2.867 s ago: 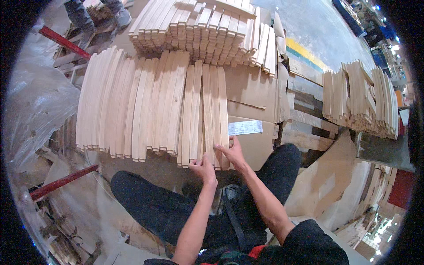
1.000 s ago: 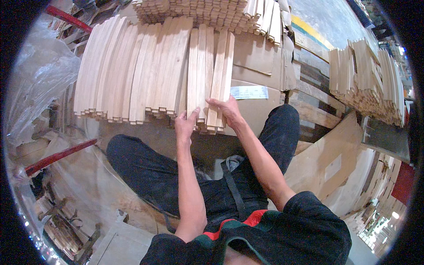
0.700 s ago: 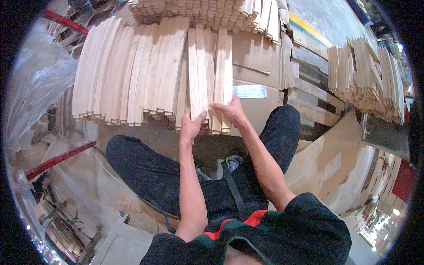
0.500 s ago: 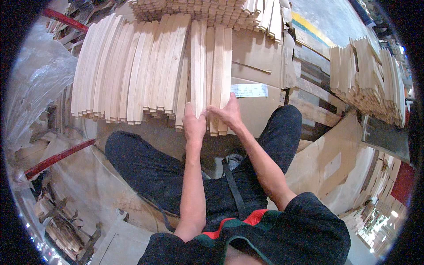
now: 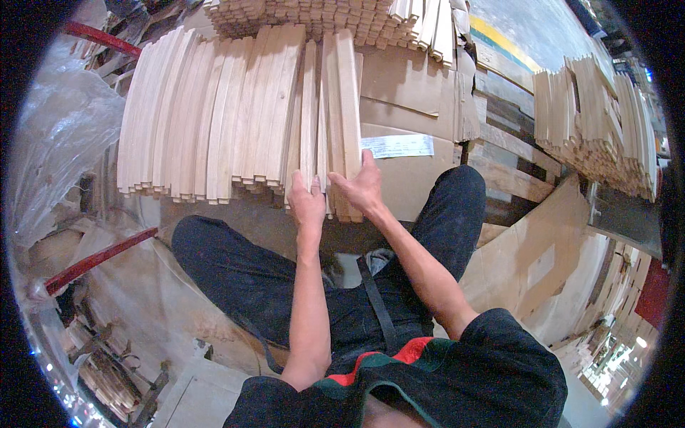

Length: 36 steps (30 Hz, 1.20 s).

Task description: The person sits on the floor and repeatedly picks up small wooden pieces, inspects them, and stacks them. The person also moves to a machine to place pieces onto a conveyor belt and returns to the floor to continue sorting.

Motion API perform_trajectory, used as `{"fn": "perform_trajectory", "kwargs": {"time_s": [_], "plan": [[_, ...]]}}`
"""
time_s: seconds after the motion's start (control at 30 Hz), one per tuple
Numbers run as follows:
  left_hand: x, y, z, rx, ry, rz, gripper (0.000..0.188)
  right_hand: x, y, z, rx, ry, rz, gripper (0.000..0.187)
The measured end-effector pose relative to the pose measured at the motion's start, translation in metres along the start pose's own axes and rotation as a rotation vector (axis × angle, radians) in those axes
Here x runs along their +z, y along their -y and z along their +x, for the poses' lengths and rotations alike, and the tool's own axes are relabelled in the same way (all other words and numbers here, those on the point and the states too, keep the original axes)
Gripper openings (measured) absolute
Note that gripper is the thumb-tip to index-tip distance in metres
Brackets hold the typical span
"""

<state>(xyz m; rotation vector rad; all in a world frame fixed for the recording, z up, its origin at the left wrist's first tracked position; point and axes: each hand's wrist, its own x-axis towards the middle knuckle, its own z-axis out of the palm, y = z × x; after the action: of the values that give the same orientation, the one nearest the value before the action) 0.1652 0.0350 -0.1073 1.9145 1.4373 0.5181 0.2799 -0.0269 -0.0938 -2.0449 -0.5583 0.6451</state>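
Observation:
A row of pale curved wooden slats stands on edge across a cardboard sheet in front of me. At the row's right end is a small bundle of slats. My left hand rests on the near ends of the slats on the bundle's left side. My right hand grips the near ends on its right side, thumb up along the outer slat. I sit with dark-trousered legs spread beneath the stack.
More slat stacks lie at the back and on the right. A white paper label sits on the cardboard beside my right hand. Clear plastic sheeting and red metal bars are on the left.
Both hands slid together onto the near ends of the right-hand slats and pressed them closer to the row. The view shifted slightly upward since the oldest frame.

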Motion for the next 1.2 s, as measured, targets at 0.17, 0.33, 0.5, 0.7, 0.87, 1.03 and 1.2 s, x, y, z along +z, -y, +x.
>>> {"fn": "perform_trajectory", "kwargs": {"time_s": [0.17,0.33,0.5,0.7,0.87,1.03,1.2], "plan": [[0.011,0.005,-0.001,0.013,0.01,-0.01,0.04,-0.013,0.003,-0.007,0.023,-0.214,0.044,0.06],[0.022,0.016,0.002,0.056,0.008,0.043,0.044,-0.003,-0.004,-0.006,0.023,-0.107,-0.18,0.053],[0.022,0.014,0.005,-0.004,0.044,-0.065,0.049,0.006,-0.014,-0.002,-0.114,-0.091,-0.092,0.037],[0.025,-0.002,-0.01,0.063,-0.065,0.135,0.053,-0.005,-0.008,0.002,-0.091,-0.336,0.031,0.031],[0.02,-0.005,-0.005,-0.068,-0.012,-0.043,0.046,0.004,-0.03,0.009,-0.163,-0.239,-0.243,0.045],[0.011,-0.011,-0.005,-0.18,0.035,-0.292,0.034,0.009,-0.025,0.01,-0.09,-0.134,-0.332,0.07],[0.008,0.004,-0.002,-0.256,0.181,-0.448,0.046,0.017,-0.005,-0.007,-0.119,-0.118,-0.645,0.127]]}}
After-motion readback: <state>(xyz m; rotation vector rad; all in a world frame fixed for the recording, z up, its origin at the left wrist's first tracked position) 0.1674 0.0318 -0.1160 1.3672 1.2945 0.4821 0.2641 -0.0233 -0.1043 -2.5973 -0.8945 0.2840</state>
